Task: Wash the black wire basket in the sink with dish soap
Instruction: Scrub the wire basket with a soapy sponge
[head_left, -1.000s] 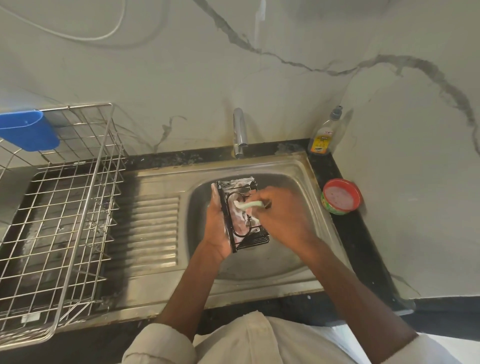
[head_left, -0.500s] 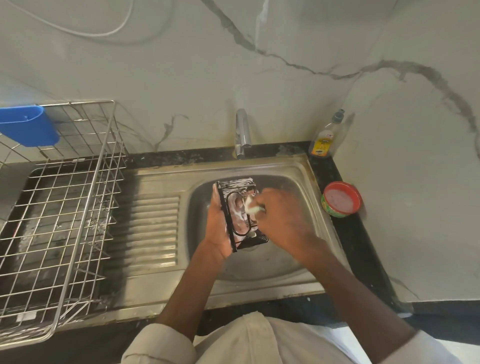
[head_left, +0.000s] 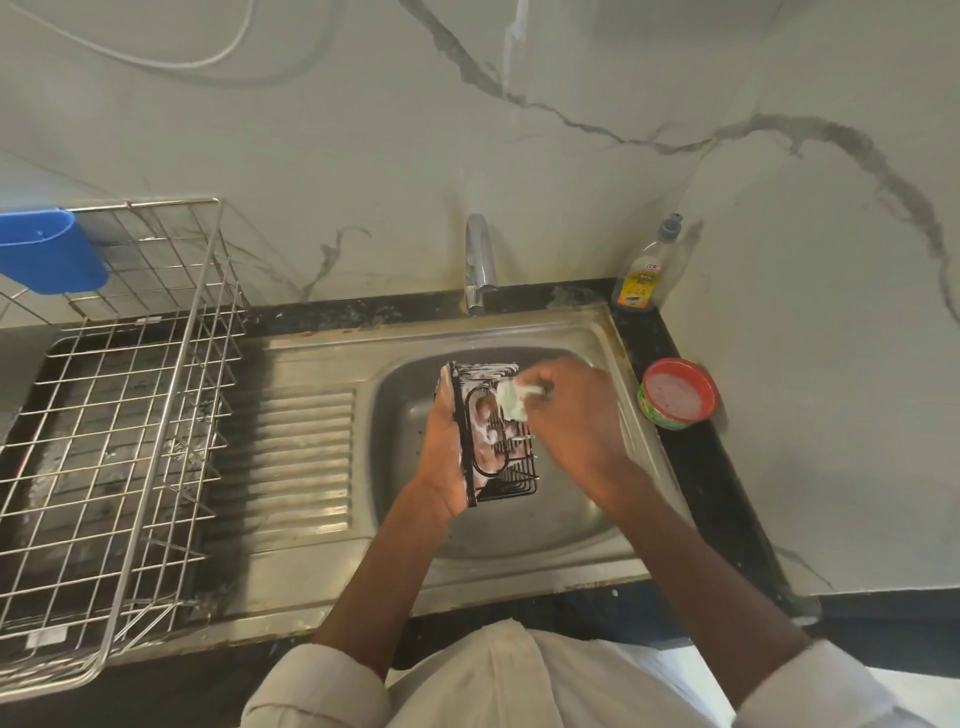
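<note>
Gripping the sudsy black wire basket (head_left: 493, 436), left hand (head_left: 444, 457); right hand (head_left: 566, 410) pinches a pale sponge (head_left: 511, 400)

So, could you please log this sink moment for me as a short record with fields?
setting: steel sink below a tap
left hand: grips the black wire basket, held over the basin
right hand: holds a pale green scrub pad against the basket's upper part
basket state: covered in suds
water: none seen running
right counter: dish soap bottle, red-rimmed tub
left: wire drying rack, blue holder
</note>
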